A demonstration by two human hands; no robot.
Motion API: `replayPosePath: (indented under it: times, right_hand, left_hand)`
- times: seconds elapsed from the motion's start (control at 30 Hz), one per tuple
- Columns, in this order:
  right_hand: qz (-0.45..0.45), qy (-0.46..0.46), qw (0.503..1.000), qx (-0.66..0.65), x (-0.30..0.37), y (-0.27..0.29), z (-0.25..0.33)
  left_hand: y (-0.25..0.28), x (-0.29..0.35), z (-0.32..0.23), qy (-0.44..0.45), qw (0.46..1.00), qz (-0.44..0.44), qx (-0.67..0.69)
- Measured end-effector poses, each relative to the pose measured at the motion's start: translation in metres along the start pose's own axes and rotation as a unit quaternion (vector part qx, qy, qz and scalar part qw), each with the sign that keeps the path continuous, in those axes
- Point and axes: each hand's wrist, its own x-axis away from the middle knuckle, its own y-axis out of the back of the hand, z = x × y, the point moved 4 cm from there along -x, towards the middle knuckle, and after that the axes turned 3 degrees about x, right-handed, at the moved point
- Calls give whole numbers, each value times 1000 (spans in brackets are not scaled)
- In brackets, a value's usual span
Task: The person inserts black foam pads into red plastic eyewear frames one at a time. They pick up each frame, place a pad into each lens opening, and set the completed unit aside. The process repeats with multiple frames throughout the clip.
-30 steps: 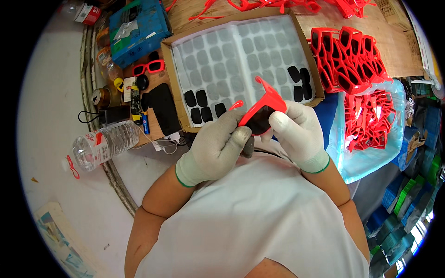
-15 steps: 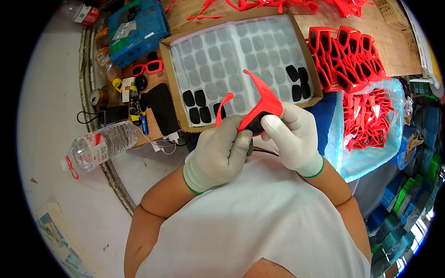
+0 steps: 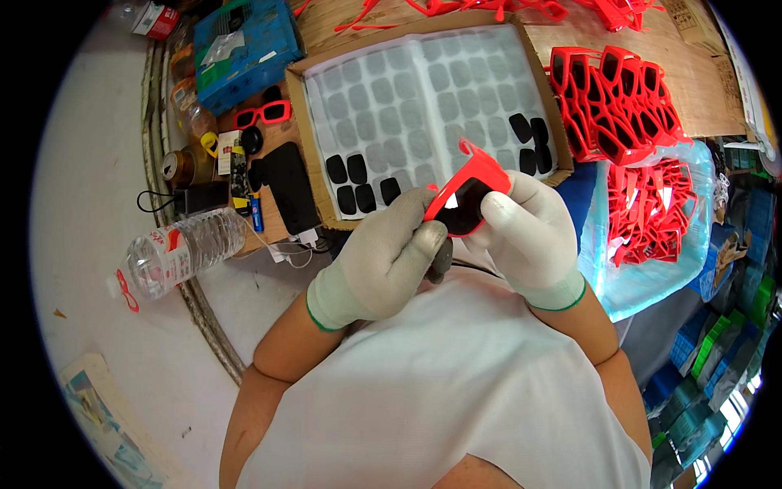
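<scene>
A pair of red sunglasses (image 3: 486, 169) is held up between my two gloved hands, in front of my chest. Its dark lens (image 3: 464, 208) faces me. My left hand (image 3: 375, 261), in a pale glove with greyed fingertips, pinches the left end of the frame. At the other end, my right hand (image 3: 533, 236) grips with its thumb against the lens edge. A dark grey shape under my left thumb is too hidden to name. Just beyond sits a cardboard box (image 3: 305, 147) lined with white sheet, with loose black lenses (image 3: 356, 169) on top and more showing through.
Stacked red sunglasses (image 3: 611, 106) stand right of the box, above a blue plastic bag (image 3: 696, 220) full of red frame parts. On the left are a phone (image 3: 292, 187), a blue box (image 3: 244, 57), another red pair (image 3: 265, 114) and a big clear bottle (image 3: 179, 253).
The sunglasses have turned between my hands: the raised temples have swung down and away, and a lens now faces me. Both hands keep their hold, my right one slightly farther right.
</scene>
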Motion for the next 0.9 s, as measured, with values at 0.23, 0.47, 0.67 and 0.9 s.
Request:
replayPosePath:
  times: [0.23,0.47,0.67,0.9]
  right_hand:
    - [20,-24,999,-18,-1,4,-2]
    - [10,9,998,61,0,-6,10]
    - [-13,47,958,284,-3,0,22]
    - [-20,157,873,461,0,-2,21]
  left_hand:
    - [1,-2,-6,54,996,-19,70]
    - [6,-5,-9,22,999,-37,-11]
    - [1,-9,-20,-41,982,-91,-162]
    - [-5,-5,-17,-138,952,-161,-221]
